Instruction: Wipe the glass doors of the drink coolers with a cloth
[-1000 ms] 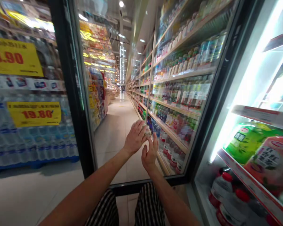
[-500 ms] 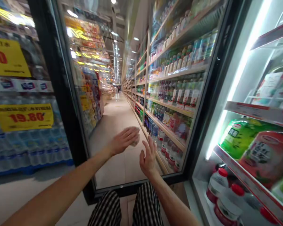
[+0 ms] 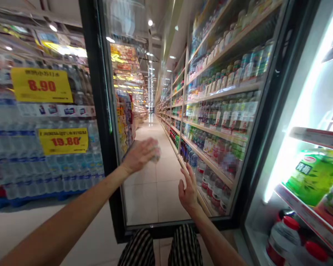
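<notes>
A black-framed glass door (image 3: pixel 107 111) stands in front of me. My left hand (image 3: pixel 138 157) is stretched out at the left part of its pane, with motion smearing the fingers. Under those fingertips is a small pale crumpled cloth (image 3: pixel 155 154), too blurred for its material to show. My right hand (image 3: pixel 188 188) is raised at the lower right of the pane, fingers apart and empty. Whether it touches the glass I cannot tell. Shelves of bottles (image 3: pixel 211 147) and a long aisle show in the pane behind both hands.
At the right a lit cooler holds green drink packs (image 3: pixel 312 173) and red-capped bottles (image 3: pixel 284 236). On the left, stacked water bottles (image 3: pixel 55 166) carry yellow price signs (image 3: pixel 41 85). My knees in checked trousers (image 3: pixel 137 249) are close to the door's bottom edge.
The view has turned left, so door and cooler sit further right. My left hand has moved left across the pane with the cloth. My right hand keeps about the same place against the door.
</notes>
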The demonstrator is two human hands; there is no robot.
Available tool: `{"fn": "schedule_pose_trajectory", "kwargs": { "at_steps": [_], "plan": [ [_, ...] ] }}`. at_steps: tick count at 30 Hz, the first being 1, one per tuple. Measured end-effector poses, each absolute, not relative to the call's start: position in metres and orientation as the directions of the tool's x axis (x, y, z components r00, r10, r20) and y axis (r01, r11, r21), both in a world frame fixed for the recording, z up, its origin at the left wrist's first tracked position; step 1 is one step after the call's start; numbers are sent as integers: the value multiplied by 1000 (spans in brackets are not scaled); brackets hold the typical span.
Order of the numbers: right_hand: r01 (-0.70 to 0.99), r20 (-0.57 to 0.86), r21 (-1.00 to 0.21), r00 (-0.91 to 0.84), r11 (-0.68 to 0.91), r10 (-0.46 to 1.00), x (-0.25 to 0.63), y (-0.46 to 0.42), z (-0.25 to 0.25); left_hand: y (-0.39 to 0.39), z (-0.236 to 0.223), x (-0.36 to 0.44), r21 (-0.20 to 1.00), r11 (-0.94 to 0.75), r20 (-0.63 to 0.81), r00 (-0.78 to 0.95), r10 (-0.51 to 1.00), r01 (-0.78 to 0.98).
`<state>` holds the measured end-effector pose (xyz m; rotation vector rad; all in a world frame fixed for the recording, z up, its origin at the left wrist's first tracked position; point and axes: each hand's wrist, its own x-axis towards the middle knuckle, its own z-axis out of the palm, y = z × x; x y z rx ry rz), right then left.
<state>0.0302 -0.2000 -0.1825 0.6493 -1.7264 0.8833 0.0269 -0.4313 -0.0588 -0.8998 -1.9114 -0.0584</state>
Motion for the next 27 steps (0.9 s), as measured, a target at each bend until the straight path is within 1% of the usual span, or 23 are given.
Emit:
{"fn": "schedule_pose_trajectory", "kwargs": {
  "at_steps": [2,3,4,5,6,7,8,9,10,11,12,13,14,15,16,18,19,20,21,22,24,25,27],
  "plan": [
    [-769,948,-279,-317,575,36,27,-195,-183,-439,-52,21,-210,863,937,-156,311,460],
    [-765,946,-289,-320,576,50,26,-192,-183,-439,-53,19,-205,894,958,-105,266,398],
    [-763,946,-292,-321,577,54,25,-190,-182,-438,-58,18,-272,892,945,-73,318,362],
    [-764,946,-286,-320,578,45,26,-189,-181,-437,-65,18,-409,839,886,-64,459,358],
    [-768,948,-274,-316,579,29,26,-188,-180,-435,-72,18,-575,720,760,-71,646,390],
    [-773,951,-257,-309,580,10,27,-188,-179,-435,-78,18,-695,568,598,-84,797,441],
    [-779,954,-239,-300,580,-9,28,-188,-179,-437,-81,19,-745,467,482,-98,870,476],
    [-783,958,-223,-287,580,-20,28,-188,-178,-440,-80,19,-750,454,459,-117,881,481],
    [-786,960,-213,-278,581,-24,29,-188,-178,-445,-76,19,-715,529,531,-138,836,457],
    [-786,962,-209,-272,582,-22,29,-188,-178,-450,-71,19,-628,665,669,-156,726,404],
    [-786,963,-209,-269,582,-17,29,-188,-178,-454,-66,20,-493,803,812,-153,563,335],
    [-785,963,-211,-268,583,-12,29,-189,-178,-458,-63,21,-358,892,908,-121,402,277],
    [-784,963,-213,-269,583,-10,29,-190,-178,-460,-64,23,-277,928,949,-84,306,247],
    [-785,964,-212,-267,582,-9,30,-191,-177,-462,-69,25,-285,925,947,-72,312,251],
    [-790,965,-205,-261,578,-14,31,-193,-176,-462,-76,28,-381,879,903,-85,420,288],
    [-811,969,-177,-244,557,-47,36,-198,-173,-461,-93,33,-633,657,673,-129,729,410],
    [-828,968,-162,-238,537,-75,39,-201,-171,-460,-99,34,-690,565,568,-144,810,452],
    [-849,968,-145,-229,509,-107,42,-206,-168,-458,-101,33,-701,545,542,-154,826,460],
    [-870,965,-129,-220,475,-141,45,-210,-165,-455,-98,31,-671,602,602,-157,783,433],
    [-890,963,-114,-208,441,-172,47,-216,-161,-449,-92,28,-593,706,714,-152,683,387],
    [-916,962,-95,-185,390,-200,47,-229,-151,-434,-76,21,-373,874,896,-124,426,311],
    [-921,965,-86,-172,380,-198,45,-236,-145,-424,-68,18,-317,897,920,-132,370,307],
    [-913,973,-70,-151,403,-174,37,-250,-131,-407,-61,15,-287,903,921,-168,352,322]
  ]
}}
